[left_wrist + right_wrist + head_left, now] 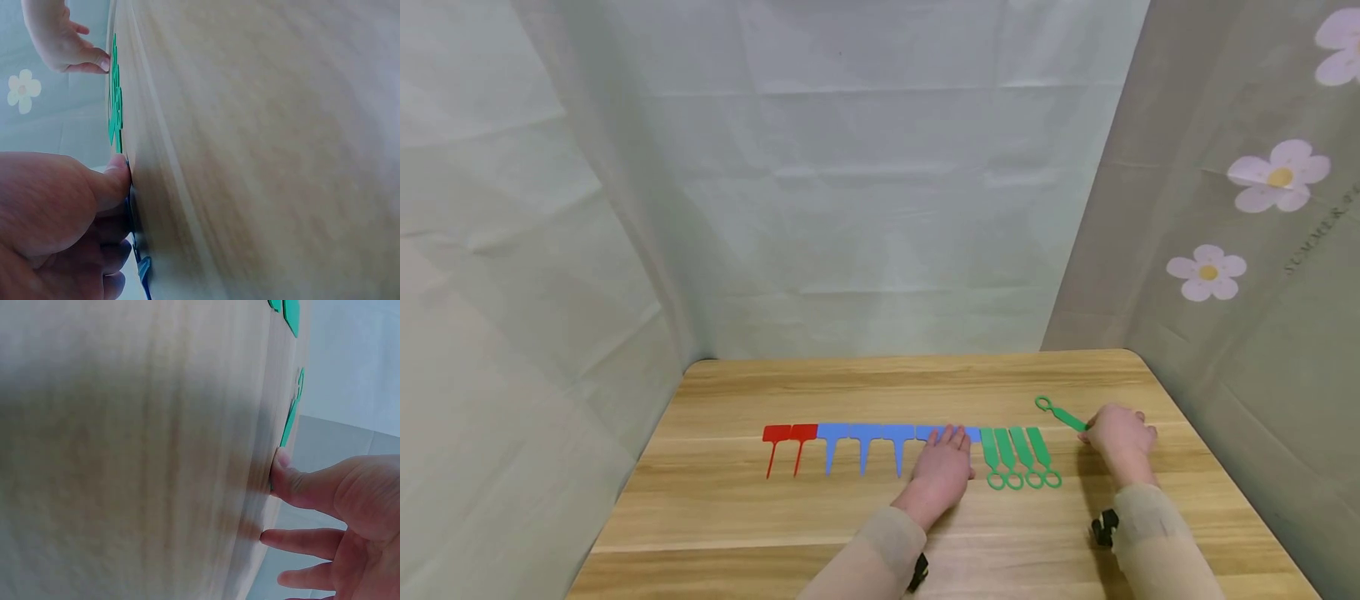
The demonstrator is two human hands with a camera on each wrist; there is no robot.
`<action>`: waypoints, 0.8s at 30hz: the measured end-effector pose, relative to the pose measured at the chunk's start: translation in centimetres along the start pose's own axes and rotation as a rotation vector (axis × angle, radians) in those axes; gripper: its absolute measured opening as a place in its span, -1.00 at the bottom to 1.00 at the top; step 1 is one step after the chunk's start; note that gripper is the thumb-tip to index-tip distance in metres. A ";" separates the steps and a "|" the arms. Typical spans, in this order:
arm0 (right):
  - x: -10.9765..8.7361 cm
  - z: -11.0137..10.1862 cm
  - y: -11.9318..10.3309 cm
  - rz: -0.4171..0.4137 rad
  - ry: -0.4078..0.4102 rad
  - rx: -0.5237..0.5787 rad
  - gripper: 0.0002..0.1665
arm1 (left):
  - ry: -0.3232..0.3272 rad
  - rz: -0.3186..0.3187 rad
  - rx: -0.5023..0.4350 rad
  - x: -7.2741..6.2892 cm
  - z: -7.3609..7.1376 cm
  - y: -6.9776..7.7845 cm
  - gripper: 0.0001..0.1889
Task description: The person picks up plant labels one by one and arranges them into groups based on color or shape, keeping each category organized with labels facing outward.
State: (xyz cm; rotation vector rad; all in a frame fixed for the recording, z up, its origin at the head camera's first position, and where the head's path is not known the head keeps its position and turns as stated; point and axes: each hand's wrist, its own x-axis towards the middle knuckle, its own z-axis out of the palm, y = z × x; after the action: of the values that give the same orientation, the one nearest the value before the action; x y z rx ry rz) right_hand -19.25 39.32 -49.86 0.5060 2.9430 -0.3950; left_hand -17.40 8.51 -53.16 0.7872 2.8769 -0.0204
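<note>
My left hand [943,468] rests with its fingers straight on the blue T-shaped plant labels [865,432], covering part of the row's right end. Two red T-shaped labels [777,433] adjoin the blue ones on the left. On the right of the blue ones, several green ring-ended tags [1026,450] lie side by side, rings toward me. Off to the right, my right hand [1122,435] pinches the broad end of a separate green ring-ended tag [1067,418], whose ring points to the back left. In the right wrist view, thumb and finger meet at that tag [289,422], close over the tabletop.
The wooden table [722,525] has rounded far corners and fabric hanging around it. Pale cloth [865,208] stands behind the far edge, and a grey cloth with flowers [1206,272] is at the right.
</note>
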 end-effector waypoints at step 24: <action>0.0 -0.2 -0.5 0.011 0.070 -0.047 -0.58 | 0.002 -0.004 0.008 0.3 0.1 0.0 -0.36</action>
State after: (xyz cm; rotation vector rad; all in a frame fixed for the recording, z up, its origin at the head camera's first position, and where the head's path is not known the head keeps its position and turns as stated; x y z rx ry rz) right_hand -19.41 38.89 -49.56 0.5405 3.0069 -0.3120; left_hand -17.60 8.66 -53.31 0.7834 2.8817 -0.0317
